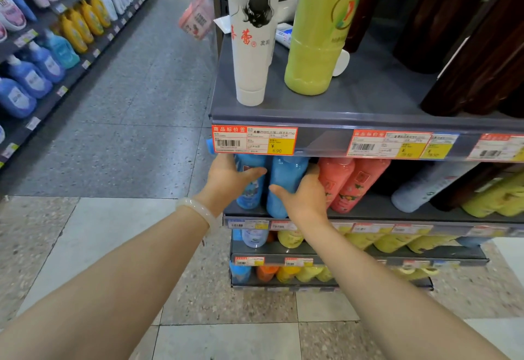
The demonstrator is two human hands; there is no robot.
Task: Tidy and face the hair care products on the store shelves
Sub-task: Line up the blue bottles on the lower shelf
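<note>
Tops of the blue bottles are hidden behind the price rail, so we can't see caps. Left hand fingers vanish behind the left blue bottle; right hand fingertips are hidden between blue and pink bottles. White tube, green bottle and brown bottles are cut off at the top edge. Price tag print is too blurred for us to read. Pink hanging packet is blurred.
</note>
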